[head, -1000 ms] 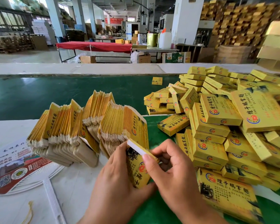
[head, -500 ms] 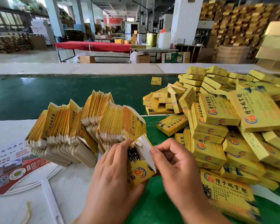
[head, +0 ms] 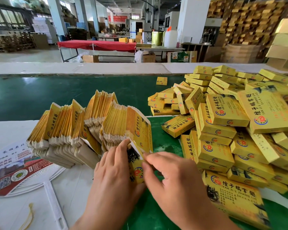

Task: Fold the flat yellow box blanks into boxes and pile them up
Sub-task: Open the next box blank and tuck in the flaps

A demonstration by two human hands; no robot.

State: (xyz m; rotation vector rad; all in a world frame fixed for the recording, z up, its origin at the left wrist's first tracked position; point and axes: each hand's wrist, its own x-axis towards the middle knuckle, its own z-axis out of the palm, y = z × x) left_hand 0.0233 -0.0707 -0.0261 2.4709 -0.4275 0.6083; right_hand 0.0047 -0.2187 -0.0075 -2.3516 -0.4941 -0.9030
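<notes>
- A pile (head: pixel 231 123) of finished yellow boxes fills the right of the tabletop (head: pixel 10 133), spilling onto the green belt (head: pixel 56 97); its right and lower edges are cut off by the frame, so its full extent cannot be told.
- A fanned stack of blanks (head: pixel 90 127) stands on edge just left of centre, touching the hands' work; the lower layers are hidden behind the front ones.
- The left hand (head: pixel 113 176) holds one box (head: pixel 137 168) upright between the stack and the pile, fingers curled round its left side, thumb side hidden behind it.
- The right hand (head: pixel 175 180) works at the box's upper right edge, fingertips bent in a pinching grip on what appears to be the end flap (head: pixel 136 147); motion blur makes the exact contact hard to read.
- Judged as the flap-closing step: the left hand's grip would best keep the sleeve square while the right tucks the flap fully in; a skewed sleeve risks creasing the card or leaving the flap proud.
- Whether the box's bottom end is already closed cannot be seen; the palms cover it.
- A printed fan (head: pixel 20 173) lies at the left, partly under the stack.
</notes>
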